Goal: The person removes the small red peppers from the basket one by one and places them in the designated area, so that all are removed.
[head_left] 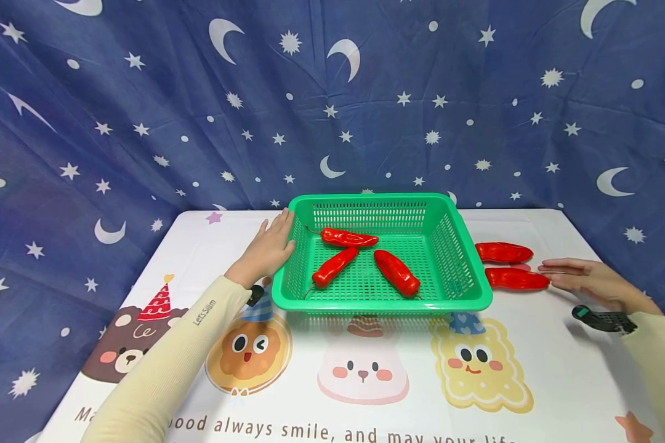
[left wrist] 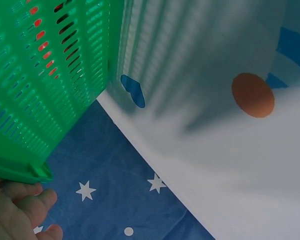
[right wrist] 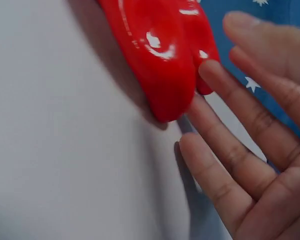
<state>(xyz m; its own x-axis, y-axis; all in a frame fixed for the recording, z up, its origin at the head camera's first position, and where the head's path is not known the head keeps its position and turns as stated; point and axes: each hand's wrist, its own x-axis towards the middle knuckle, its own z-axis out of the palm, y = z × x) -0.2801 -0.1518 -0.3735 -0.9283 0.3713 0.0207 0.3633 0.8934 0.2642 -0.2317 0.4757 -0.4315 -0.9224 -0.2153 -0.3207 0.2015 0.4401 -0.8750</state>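
A green plastic basket with slotted walls stands on the table, three red chili peppers lying inside it. My left hand rests against the basket's left rim with its fingers stretched out; the left wrist view shows the fingers right at the rim's corner. To the right of the basket, two more red peppers lie side by side, a rear one and a front one. My right hand is at the front pepper's right end, holding nothing. Its spread fingers surround the pepper's tip loosely.
The white tablecloth carries printed cartoon figures and lettering. A blue curtain with moons and stars hangs directly behind the table's back edge. Dark straps are around the wrists.
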